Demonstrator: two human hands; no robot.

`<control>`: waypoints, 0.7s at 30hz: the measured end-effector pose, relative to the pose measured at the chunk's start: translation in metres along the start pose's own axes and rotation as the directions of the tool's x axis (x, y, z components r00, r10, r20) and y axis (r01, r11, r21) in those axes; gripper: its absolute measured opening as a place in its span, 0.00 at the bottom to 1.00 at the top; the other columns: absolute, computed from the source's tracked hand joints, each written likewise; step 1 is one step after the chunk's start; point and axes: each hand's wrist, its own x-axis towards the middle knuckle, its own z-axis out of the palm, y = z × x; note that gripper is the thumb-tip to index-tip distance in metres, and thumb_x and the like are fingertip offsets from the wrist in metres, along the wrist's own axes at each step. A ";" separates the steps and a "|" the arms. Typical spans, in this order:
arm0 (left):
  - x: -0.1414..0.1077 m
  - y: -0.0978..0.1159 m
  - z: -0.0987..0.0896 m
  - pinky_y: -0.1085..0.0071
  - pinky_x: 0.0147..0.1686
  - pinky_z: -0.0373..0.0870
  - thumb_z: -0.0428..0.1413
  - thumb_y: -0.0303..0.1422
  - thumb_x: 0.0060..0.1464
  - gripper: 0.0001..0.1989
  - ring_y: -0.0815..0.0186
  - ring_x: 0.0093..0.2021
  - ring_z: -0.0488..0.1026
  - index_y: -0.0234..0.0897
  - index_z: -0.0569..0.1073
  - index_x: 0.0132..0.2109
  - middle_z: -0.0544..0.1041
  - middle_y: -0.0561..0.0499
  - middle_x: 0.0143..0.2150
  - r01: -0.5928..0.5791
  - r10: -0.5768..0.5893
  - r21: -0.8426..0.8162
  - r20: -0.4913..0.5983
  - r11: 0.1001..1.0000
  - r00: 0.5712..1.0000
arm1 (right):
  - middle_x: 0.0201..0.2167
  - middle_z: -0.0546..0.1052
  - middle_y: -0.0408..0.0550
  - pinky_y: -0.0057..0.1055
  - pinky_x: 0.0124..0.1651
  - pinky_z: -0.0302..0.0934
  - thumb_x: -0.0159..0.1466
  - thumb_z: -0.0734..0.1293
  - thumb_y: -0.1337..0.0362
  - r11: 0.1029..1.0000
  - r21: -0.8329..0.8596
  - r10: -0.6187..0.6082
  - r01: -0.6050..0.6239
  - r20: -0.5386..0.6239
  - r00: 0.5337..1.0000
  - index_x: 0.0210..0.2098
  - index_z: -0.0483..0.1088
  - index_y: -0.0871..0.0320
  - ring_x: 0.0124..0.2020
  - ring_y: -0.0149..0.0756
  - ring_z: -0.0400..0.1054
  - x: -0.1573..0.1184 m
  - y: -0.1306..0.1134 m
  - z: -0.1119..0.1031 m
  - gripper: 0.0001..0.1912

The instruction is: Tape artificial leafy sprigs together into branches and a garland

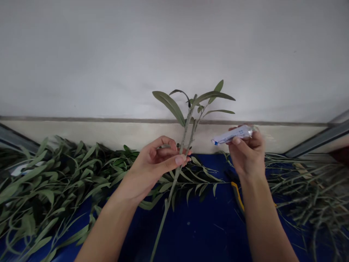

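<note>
My left hand [160,160] pinches the green stem of a leafy branch [177,174] between thumb and fingers. The branch stands tilted, its few long leaves spreading at the top and its bare stem running down past the bottom edge. To the right, my right hand [247,149] grips a small white tube [231,135] with blue print, its blue-marked end pointing left toward the branch. Tube and branch are apart. Under my right forearm, a tool with a yellow-and-black handle [237,196] is partly hidden.
A heap of leafy branches [49,185] fills the left of the blue table [207,233]. Thin bare-looking stems [313,193] lie in a pile at the right. Behind stands a pale wall [174,47], with dark metal bars at both sides.
</note>
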 end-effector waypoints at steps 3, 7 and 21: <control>0.000 0.001 -0.001 0.74 0.47 0.74 0.71 0.34 0.53 0.15 0.65 0.45 0.81 0.38 0.72 0.37 0.86 0.47 0.40 -0.001 0.002 0.008 -0.013 1.000 1.000 | 0.35 0.83 0.45 0.37 0.42 0.74 0.53 0.80 0.63 0.974 -0.195 0.127 -0.117 0.037 0.991 0.41 0.77 0.52 0.36 0.39 0.78 0.004 0.019 -0.017 0.17; -0.001 0.002 -0.002 0.75 0.47 0.74 0.71 0.34 0.52 0.15 0.66 0.44 0.82 0.38 0.72 0.37 0.85 0.47 0.39 0.009 -0.009 0.023 -0.014 1.000 1.000 | 0.33 0.83 0.49 0.41 0.44 0.76 0.55 0.78 0.58 0.813 -0.568 0.237 -0.125 0.128 0.963 0.42 0.79 0.57 0.35 0.44 0.80 0.000 0.045 -0.026 0.17; -0.001 0.004 -0.001 0.76 0.47 0.75 0.71 0.32 0.52 0.13 0.66 0.43 0.83 0.39 0.74 0.37 0.86 0.48 0.41 0.024 -0.024 0.002 -0.035 1.000 0.999 | 0.30 0.82 0.48 0.38 0.41 0.75 0.58 0.75 0.60 0.687 -0.726 0.252 -0.040 0.186 0.950 0.34 0.74 0.55 0.33 0.43 0.80 -0.018 0.086 -0.025 0.08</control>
